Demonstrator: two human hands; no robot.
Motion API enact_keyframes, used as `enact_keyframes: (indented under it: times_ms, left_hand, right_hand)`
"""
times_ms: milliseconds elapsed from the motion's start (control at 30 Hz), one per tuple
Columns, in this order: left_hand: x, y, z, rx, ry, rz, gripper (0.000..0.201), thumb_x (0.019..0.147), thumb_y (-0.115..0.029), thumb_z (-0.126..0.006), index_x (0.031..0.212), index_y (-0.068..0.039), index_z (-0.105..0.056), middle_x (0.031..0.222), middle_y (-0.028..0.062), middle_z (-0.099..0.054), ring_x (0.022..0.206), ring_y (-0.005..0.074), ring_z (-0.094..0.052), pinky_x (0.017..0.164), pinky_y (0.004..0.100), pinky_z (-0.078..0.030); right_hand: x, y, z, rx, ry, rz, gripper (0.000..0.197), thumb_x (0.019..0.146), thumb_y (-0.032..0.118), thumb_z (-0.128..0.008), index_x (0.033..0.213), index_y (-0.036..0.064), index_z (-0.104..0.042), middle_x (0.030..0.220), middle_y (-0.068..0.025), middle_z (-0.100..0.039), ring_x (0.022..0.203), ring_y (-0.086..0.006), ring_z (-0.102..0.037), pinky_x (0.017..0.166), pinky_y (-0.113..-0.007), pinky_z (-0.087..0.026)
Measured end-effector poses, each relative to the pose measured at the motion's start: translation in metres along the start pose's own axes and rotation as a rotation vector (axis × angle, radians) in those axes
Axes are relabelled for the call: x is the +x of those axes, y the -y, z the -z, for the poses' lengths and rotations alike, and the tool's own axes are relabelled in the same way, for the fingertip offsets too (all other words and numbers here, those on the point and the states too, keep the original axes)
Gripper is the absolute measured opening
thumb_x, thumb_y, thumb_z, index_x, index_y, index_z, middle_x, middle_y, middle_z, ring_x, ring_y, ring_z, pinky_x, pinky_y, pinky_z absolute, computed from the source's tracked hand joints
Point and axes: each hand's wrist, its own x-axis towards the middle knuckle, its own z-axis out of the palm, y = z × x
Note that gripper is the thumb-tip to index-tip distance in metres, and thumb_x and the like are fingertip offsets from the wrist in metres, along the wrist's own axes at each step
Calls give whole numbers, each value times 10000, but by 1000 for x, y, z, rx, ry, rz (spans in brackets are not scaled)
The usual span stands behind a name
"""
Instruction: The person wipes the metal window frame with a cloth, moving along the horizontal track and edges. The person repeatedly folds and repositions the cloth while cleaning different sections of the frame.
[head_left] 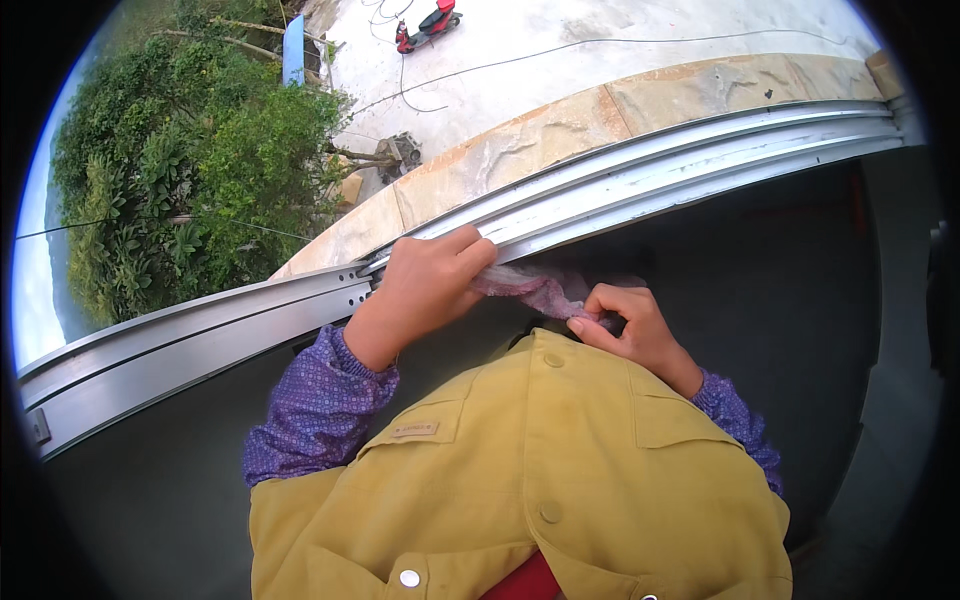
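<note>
Between my two hands stretches a crumpled pink and white cloth [541,293], just inside a metal window frame. My left hand [428,288] is closed on the cloth's left end, close against the silver window track [560,222]. Lower and to the right, my right hand [634,328] pinches the other end between thumb and fingers, near the front of my yellow jacket. Part of the cloth hangs beyond my right hand, dim against the dark space below the track.
A stone ledge [520,150] runs outside the track. Beyond and below lie pale concrete ground [600,45], a red scooter [430,25], loose cables and green trees [190,150]. At the left stands a metal sash frame [200,338]. A dark wall [770,270] fills the lower right.
</note>
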Motion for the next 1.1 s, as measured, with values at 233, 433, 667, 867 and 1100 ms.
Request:
enact_keyframes:
  times_ms: [233,433,667,867,1100]
  left_hand:
    - [4,11,27,-65,-136,105,208,707,-67,-708,895,-120,-638,794,53,-624,633,283,-636,528,373,-476]
    - [31,-4,16,111,105,25,276,675,-116,-742,901,-123,-584,863,33,-578,660,282,-626,529,397,-459]
    - [66,-9,10,65,218,-167,337,645,-94,-725,945,-113,-574,905,63,-569,673,333,-621,546,435,-461]
    - [105,-17,-5,42,139,-270,367,623,-71,-699,960,-124,-564,889,64,-575,665,353,-606,542,456,-446]
    - [165,-42,-24,41,-31,-348,326,668,-111,-727,939,-124,-548,861,65,-620,736,356,-640,591,450,-487]
  right_hand:
    - [14,6,36,1,13,78,239,810,93,-782,723,1,-580,617,-95,-542,527,-183,-517,505,-294,-399]
    - [15,3,50,2,22,104,251,805,92,-788,714,6,-571,622,-104,-545,527,-205,-527,510,-303,-403]
    - [-3,-5,35,30,-54,105,264,807,96,-791,712,7,-562,637,-106,-551,539,-212,-537,514,-310,-405]
    - [-21,-5,33,-28,-150,94,261,796,90,-801,723,2,-567,642,-104,-562,546,-209,-543,524,-307,-417]
    - [-31,4,39,2,-230,174,251,778,61,-805,726,3,-566,640,-108,-558,547,-211,-549,530,-303,-432]
